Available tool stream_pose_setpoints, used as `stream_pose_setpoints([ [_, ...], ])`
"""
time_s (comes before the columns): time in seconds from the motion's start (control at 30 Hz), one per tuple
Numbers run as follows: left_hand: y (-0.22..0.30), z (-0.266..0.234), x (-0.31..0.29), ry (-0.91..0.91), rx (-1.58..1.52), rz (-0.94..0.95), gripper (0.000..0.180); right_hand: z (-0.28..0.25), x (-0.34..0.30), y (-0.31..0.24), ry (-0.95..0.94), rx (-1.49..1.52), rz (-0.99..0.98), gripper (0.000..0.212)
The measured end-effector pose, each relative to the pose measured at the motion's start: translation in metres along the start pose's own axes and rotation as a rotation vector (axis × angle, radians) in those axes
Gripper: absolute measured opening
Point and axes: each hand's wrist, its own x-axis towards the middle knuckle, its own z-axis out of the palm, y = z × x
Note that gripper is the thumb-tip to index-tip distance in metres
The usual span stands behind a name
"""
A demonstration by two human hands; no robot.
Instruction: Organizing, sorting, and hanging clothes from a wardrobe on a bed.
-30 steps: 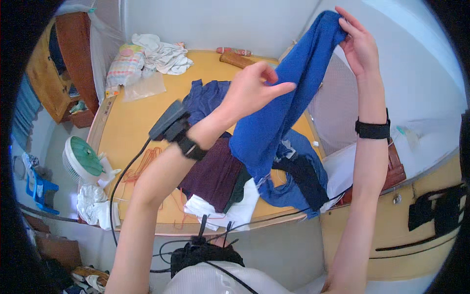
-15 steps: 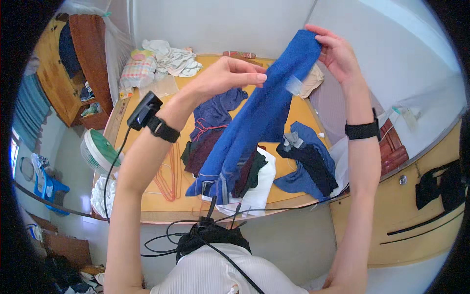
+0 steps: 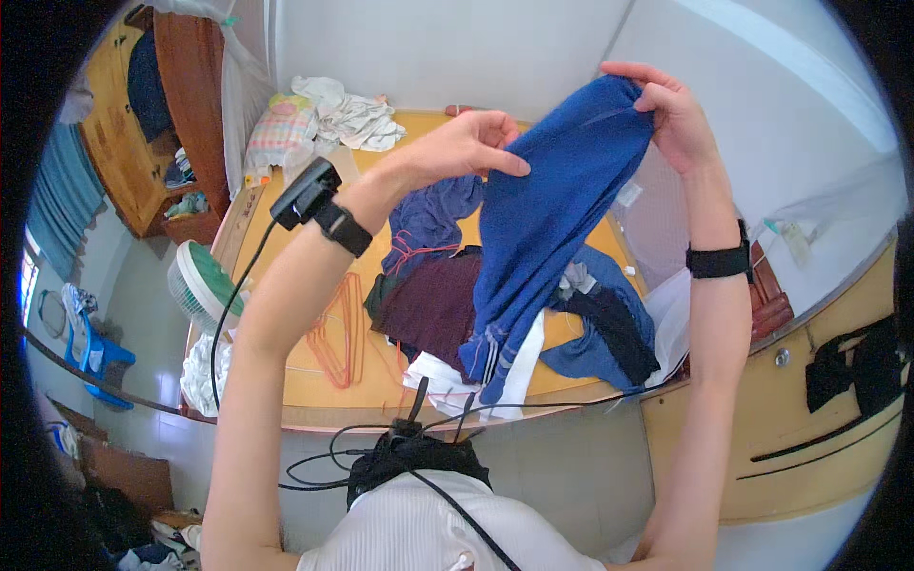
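A blue knit garment (image 3: 571, 162) with pale stripes at its lower end hangs in front of me, its upper part spread between both hands. My right hand (image 3: 674, 114) grips its upper right corner, thumb in front. At the upper left edge, my left hand (image 3: 481, 147) is closed on the cloth with the thumb along the border; some of its fingertips are hidden. Below the garment lie a dark maroon garment (image 3: 428, 300) and a white cloth (image 3: 440, 383). To the right is a blue and black clothing pile (image 3: 609, 328).
The yellow board-topped bed (image 3: 581, 385) also bears orange hangers (image 3: 333, 347), a purple-blue garment (image 3: 428, 219) and a red hanger (image 3: 419, 249). White cloths (image 3: 357, 114) and a checked pillow (image 3: 281, 128) lie at the far left. A green fan (image 3: 205, 285) stands beside the left edge.
The garment's upper part has been spread wider and turned, and its lower end has swung right. My left hand has moved slightly right onto its edge; my right hand has shifted slightly right and down.
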Motion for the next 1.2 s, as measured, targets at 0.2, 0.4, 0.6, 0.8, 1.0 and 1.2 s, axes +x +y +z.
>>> stream_pose_setpoints([
  [0.2,0.032,-0.017,-0.002,-0.089,0.049,-0.194,0.030,-0.026,0.004,-0.014,0.098,-0.039,-0.095,0.050],
  [0.4,0.014,0.002,0.019,0.156,0.388,-0.118,0.045,-0.029,-0.001,-0.014,0.086,-0.047,-0.070,0.060],
  [0.6,-0.021,0.005,0.043,-0.083,0.587,0.176,0.045,-0.014,-0.017,-0.024,0.178,0.167,-0.068,0.035],
  [0.8,-0.013,0.006,0.044,0.002,-0.472,-0.407,0.046,-0.062,-0.057,0.015,0.246,0.083,-0.115,0.065],
  [1.0,-0.003,0.002,0.054,-0.027,0.512,-0.057,0.063,-0.095,-0.083,0.047,0.344,0.124,-0.008,0.066],
  [1.2,0.031,-0.017,0.065,0.206,0.726,-0.093,0.047,-0.110,-0.079,0.050,0.360,0.079,0.019,0.061],
])
